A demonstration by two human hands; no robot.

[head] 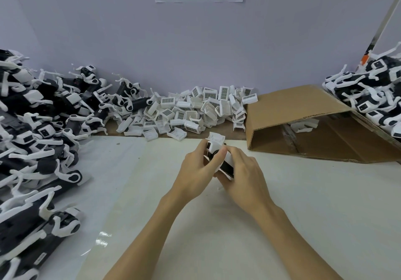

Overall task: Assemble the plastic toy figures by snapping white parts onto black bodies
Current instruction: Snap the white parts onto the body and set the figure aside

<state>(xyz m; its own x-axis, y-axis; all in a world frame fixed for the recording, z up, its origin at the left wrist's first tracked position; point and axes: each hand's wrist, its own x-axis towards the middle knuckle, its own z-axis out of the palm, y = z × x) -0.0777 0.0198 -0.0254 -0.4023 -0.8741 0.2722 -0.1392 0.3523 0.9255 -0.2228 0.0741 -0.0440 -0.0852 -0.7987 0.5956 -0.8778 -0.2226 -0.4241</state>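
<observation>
Head view, toy figure (225, 166) gripped between both hands' fingers (213, 160)

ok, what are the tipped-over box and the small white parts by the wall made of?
Box: corrugated cardboard by the look, matte brown, fluting visible at the cut edge. White parts: apparently moulded plastic, smooth with a slight sheen, thin walls; some carry grey patterned panels, material unclear.

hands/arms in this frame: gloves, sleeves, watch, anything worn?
Nothing worn that shows. The left hand and right hand are both bare, no gloves. Both forearms are bare all the way to the bottom edge of the frame, so no sleeve cuff comes into view. No watch, ring, bracelet or tape shows on either wrist or on the visible fingers. No markings can be made out.
</observation>
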